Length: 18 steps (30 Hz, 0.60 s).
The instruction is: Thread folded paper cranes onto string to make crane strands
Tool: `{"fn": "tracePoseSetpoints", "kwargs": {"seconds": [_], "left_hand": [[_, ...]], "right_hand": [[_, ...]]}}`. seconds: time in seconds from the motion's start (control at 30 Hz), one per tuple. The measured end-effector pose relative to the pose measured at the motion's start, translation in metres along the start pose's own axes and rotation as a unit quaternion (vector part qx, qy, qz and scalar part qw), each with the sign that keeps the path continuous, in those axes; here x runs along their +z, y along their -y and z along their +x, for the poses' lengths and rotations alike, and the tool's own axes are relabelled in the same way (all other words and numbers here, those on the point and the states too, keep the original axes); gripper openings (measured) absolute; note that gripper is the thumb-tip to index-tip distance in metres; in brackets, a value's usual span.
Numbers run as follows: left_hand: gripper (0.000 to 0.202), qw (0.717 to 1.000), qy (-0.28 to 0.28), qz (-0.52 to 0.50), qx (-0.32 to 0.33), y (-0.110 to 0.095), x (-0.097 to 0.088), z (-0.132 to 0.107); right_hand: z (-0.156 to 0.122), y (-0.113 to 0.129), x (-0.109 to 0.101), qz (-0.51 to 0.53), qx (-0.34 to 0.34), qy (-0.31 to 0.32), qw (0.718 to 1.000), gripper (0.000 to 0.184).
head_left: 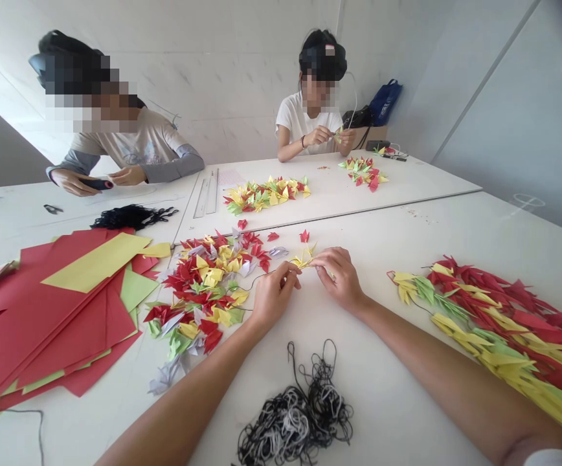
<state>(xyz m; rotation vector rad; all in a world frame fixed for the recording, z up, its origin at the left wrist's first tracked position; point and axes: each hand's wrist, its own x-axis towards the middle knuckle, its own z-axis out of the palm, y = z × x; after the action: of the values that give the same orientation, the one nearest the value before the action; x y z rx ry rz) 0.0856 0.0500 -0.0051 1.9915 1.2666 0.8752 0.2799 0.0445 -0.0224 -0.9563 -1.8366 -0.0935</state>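
While both hands meet over the middle of the white table [397, 388], the stock stands thus:

Left hand [274, 294]: closed in a pinch on the thin black thread [249, 283], which trails off toward the loose heap.
Right hand [342, 278]: fingers pinched on the small yellow folded-paper piece [303, 261], held just past both sets of fingertips, low over the table.
Done: long strings of red, yellow and green folded pieces [494, 323], laid in rows along the table's right side, beside the right forearm.
Left to do: heap of loose red, yellow, green and pale folded pieces [203, 285], just left of the left hand, unstrung; by the look, roughly half the work.
Supply: tangle of black and grey thread [295, 414] between the forearms; flat red, yellow and green paper sheets [57, 304] far left.
Others: two persons across the table, with their own hands busy.
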Motion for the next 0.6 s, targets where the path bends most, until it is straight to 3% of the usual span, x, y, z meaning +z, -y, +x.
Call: {"fn": "tracePoseSetpoints", "kwargs": {"seconds": [0.17, 0.3, 0.6], "left_hand": [[0.024, 1.0, 0.007, -0.009, 0.005, 0.002, 0.001, 0.0003], [0.031, 1.0, 0.026, -0.001, 0.018, 0.0039, 0.003, 0.0013], [0.015, 0.999, 0.038, 0.005, 0.035, 0.0051, 0.005, 0.0002]], "right_hand": [[0.0005, 0.0005, 0.0011, 0.013, -0.007, -0.013, 1.0, 0.019], [0.0002, 0.0021, 0.0005, 0.041, -0.016, 0.011, 0.999, 0.018], [-0.002, 0.0016, 0.0008, 0.07, 0.052, 0.011, 0.996, 0.014]]}}
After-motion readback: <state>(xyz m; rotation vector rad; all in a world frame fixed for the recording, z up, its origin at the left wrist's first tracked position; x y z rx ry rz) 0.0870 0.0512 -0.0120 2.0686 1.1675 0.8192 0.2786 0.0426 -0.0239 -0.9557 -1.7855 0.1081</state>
